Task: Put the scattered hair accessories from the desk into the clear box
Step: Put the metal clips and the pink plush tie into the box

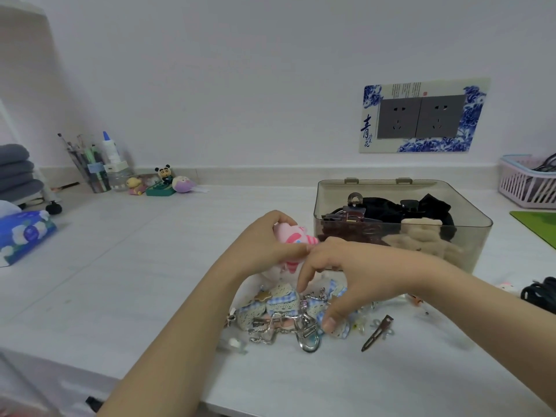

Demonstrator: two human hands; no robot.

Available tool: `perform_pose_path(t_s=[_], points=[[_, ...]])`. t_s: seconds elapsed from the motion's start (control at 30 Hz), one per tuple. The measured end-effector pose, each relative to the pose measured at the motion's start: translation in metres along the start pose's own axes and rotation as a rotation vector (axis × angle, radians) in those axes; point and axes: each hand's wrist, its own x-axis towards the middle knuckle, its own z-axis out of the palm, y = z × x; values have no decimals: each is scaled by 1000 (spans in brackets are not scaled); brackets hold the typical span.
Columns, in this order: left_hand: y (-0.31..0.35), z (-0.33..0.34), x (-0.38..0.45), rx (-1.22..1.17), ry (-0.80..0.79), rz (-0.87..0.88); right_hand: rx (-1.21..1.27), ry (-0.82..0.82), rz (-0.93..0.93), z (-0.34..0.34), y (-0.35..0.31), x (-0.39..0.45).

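Holding the pink plush clip (pixel 293 236) in my left hand (pixel 264 242), I have my fingers curled over its top and my thumb pressed along its near side, so it sits raised off the desk (pixel 135 266). My right hand (pixel 346 266) meets it just to the right: the index fingertip touches the left thumb by the pink piece, while the other fingers arch down and the thumb (pixel 329 322) bears on the pile of accessories (pixel 285 308) below. Whether that hand actually pinches anything I cannot tell; its fingers are bent but spread.

Directly under both hands lies that pile: blue gingham and lace bows, a brown star, and silver chains with a carabiner clasp (pixel 310 341) nearest to me. Just right of my right thumb lies a dark snap clip (pixel 377 332), apart from the heap, with small pale flower pieces beside it.

Beyond my right hand, close behind the knuckles, stands the clear box (pixel 403 224), lid open, already holding claw clips, black fabric pieces and a beige fuzzy item. Farther right of my forearm lies a bundle of black hair ties (pixel 540 293).
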Motion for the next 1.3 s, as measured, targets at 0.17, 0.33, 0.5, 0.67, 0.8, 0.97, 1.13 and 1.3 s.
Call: perform_pose_path(t_s=[0.17, 0.33, 0.5, 0.67, 0.8, 0.97, 1.13, 1.3], points=[[-4, 0, 1, -3, 10, -5, 39, 50, -116, 12, -8, 4], [-8, -1, 2, 15, 23, -24, 34, 151, -160, 15, -7, 6], [-7, -1, 2, -36, 23, -41, 102, 216, -144, 15, -8, 8], [-6, -1, 2, -117, 63, -56, 251, 202, -56, 4, -5, 5], [-3, -1, 3, -251, 92, -67, 400, 268, -33, -9, 0, 2], [14, -9, 9, -362, 89, -18, 550, 405, 74, -33, 1, -11], [36, -13, 20, -391, 34, 80, 510, 606, 190, -68, 12, -28], [48, -3, 37, -471, 5, 74, 544, 689, 316, -97, 36, -25]])
